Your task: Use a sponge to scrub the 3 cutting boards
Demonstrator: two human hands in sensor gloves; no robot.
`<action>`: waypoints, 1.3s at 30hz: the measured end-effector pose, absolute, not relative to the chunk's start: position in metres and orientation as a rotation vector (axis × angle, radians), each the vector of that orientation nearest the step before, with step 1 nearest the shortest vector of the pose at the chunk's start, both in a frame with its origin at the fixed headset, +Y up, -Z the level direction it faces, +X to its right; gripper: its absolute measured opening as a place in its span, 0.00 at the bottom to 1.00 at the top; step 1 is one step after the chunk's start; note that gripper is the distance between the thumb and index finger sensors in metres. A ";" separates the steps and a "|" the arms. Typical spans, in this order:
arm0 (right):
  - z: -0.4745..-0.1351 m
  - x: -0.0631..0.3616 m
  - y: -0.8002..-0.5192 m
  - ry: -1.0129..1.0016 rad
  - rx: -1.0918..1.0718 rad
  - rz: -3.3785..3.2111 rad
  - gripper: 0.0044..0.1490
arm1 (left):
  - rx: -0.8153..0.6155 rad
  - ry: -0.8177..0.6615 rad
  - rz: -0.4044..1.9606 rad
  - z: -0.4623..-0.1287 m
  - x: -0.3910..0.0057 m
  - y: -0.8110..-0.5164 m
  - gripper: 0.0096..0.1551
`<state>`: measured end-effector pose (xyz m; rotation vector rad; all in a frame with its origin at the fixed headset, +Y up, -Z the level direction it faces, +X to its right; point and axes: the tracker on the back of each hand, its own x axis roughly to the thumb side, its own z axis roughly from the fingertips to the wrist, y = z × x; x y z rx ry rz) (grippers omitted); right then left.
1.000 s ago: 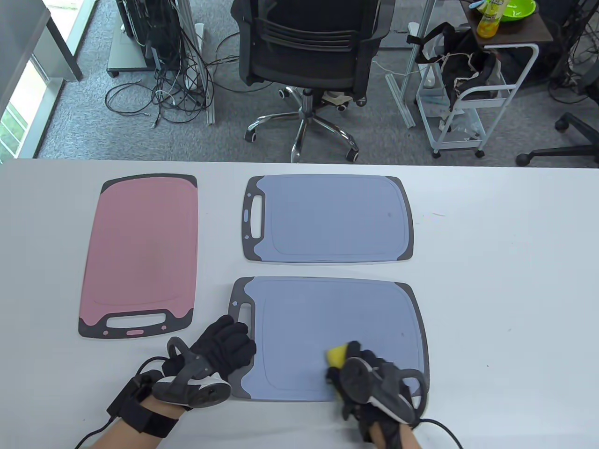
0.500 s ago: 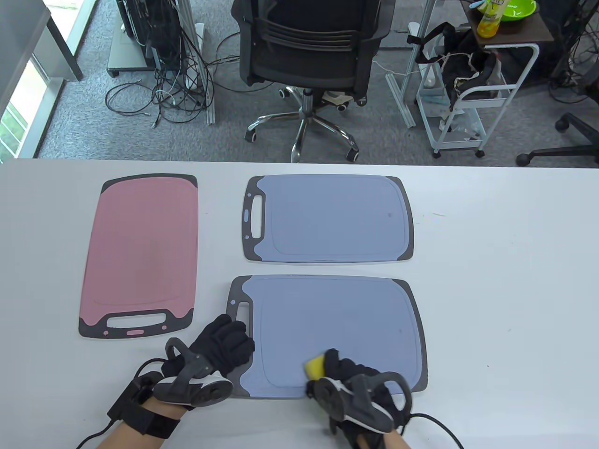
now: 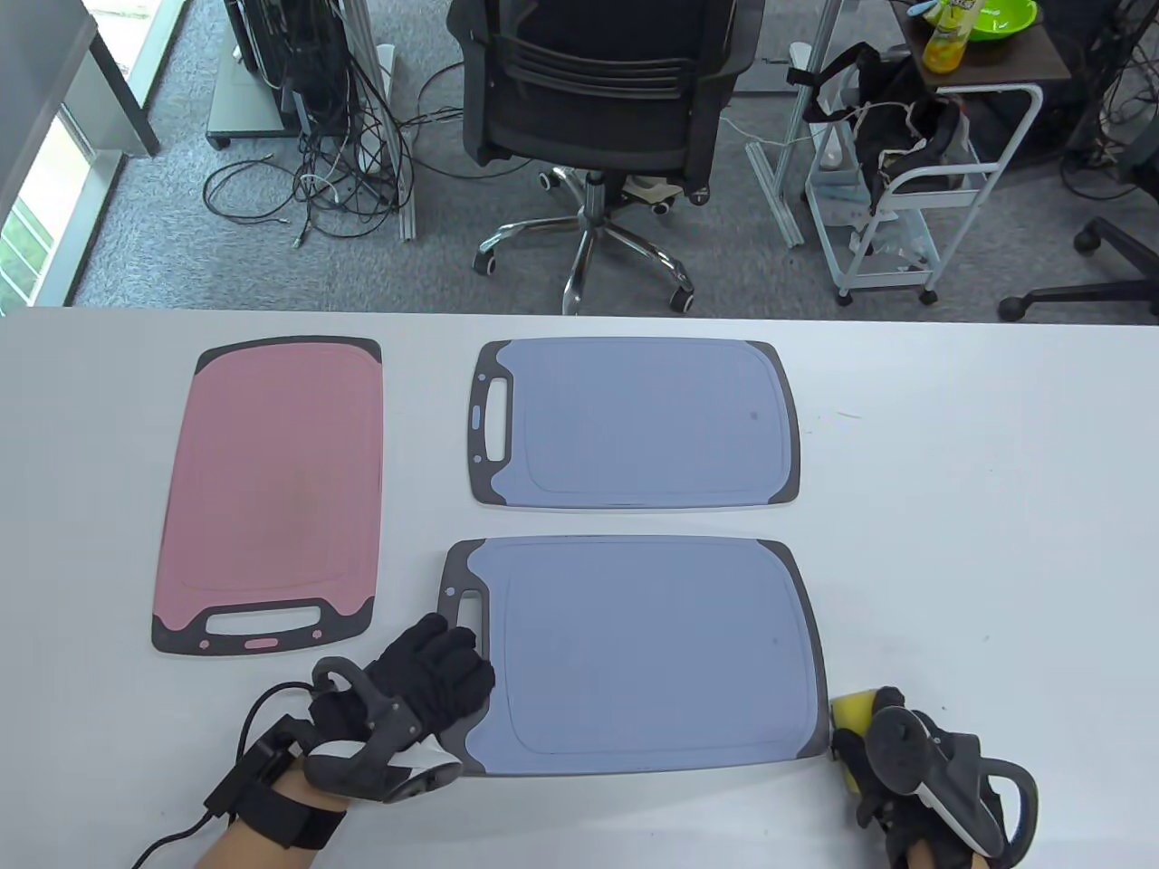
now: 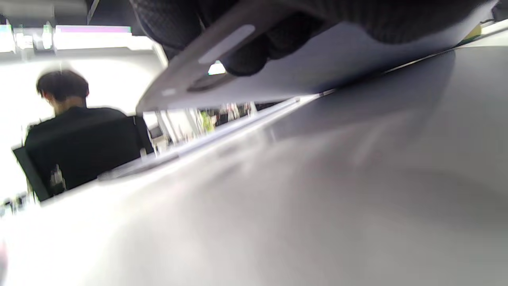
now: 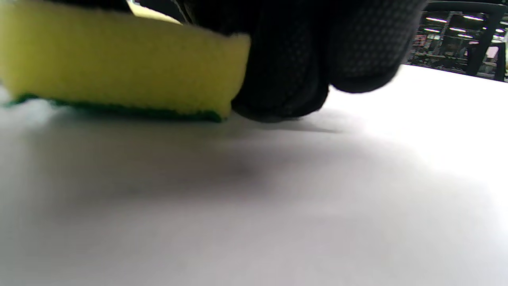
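Note:
Three cutting boards lie on the white table point(image 3: 978, 507): a pink board point(image 3: 272, 489) at the left, a small blue board point(image 3: 643, 421) at the back, and a large blue board point(image 3: 643, 652) nearest me. My left hand point(image 3: 435, 674) holds the large board's handle end. In the left wrist view that end point(image 4: 317, 59) is raised off the table, with a fingertip point(image 4: 246, 59) against its underside. My right hand point(image 3: 883, 751) grips a yellow sponge point(image 3: 851, 709) on the table just right of the board's near right corner. The sponge point(image 5: 119, 59) sits green side down beside my fingers point(image 5: 285, 59).
A black office chair point(image 3: 598, 109) and a white trolley point(image 3: 905, 181) stand on the floor beyond the table's far edge. A seated person point(image 4: 75, 131) shows far off in the left wrist view. Bare table lies to the right of the boards.
My right hand has carried the sponge off the large blue board, first leftward along its near edge, then right onto the table past its corner. The left hand has stayed at the handle end.

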<state>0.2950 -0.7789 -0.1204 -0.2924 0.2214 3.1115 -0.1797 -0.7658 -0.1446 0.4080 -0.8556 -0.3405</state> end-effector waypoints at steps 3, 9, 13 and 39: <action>-0.120 0.298 -0.775 0.157 -0.312 3.064 0.50 | 0.527 -0.845 -0.291 -0.147 -0.185 -0.753 0.30; -0.121 0.303 -0.772 0.109 -0.334 2.997 0.50 | 0.716 -0.939 -0.271 -0.161 -0.190 -0.713 0.26; -0.122 0.306 -0.769 0.070 -0.346 2.967 0.50 | 0.784 -0.984 -0.329 -0.188 -0.186 -0.684 0.25; -0.119 0.315 -0.763 -0.011 -0.394 2.912 0.50 | 0.536 -0.792 -0.453 -0.385 -0.135 -0.700 0.27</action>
